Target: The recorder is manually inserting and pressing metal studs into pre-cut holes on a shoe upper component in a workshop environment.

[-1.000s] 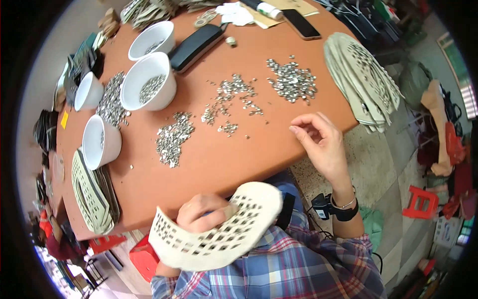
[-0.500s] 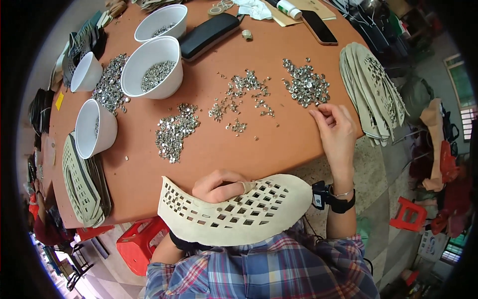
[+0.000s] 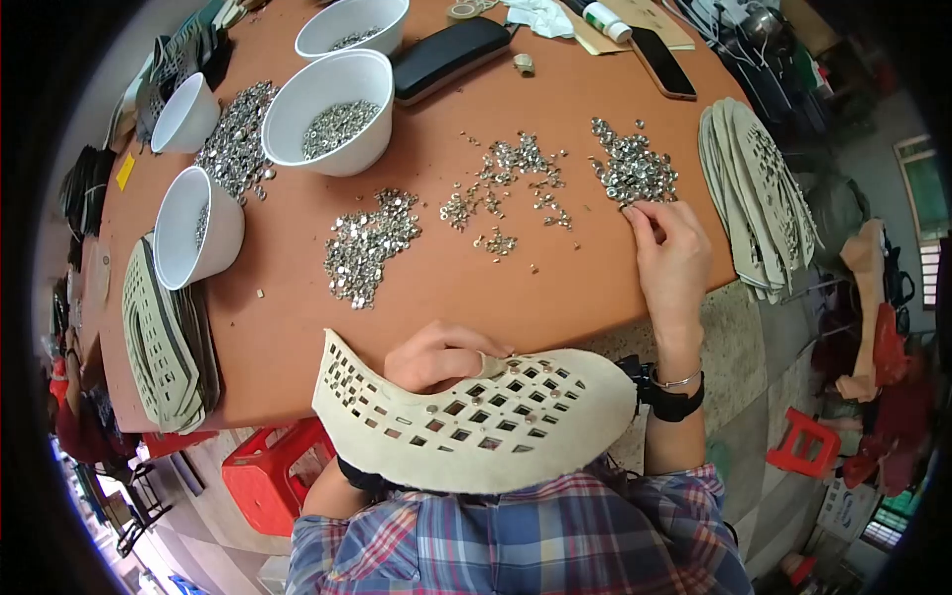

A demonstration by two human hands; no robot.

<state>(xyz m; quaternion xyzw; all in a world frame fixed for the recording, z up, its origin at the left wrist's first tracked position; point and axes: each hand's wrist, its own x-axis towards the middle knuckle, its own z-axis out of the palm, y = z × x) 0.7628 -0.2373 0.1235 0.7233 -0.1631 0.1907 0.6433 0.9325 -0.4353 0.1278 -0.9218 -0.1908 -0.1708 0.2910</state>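
Note:
My left hand grips the upper edge of a cream leather piece, curved and punched with rows of diamond and square holes. A few small metal studs sit between those holes. The piece hangs in front of my chest, just off the table's near edge, and covers part of my left forearm. My right hand is closed in a pinch at the near edge of a pile of silver studs. Whatever lies between its fingertips is too small to make out.
Looser metal bits and another stud pile lie on the brown table. White bowls stand at the left. Stacked leather pieces lie right and left. A black case and phone lie farther back.
The view has shifted slightly. My right fingertips have come closer together at the stud pile's near edge. My left hand keeps its grip on the leather piece, which has tilted a little.

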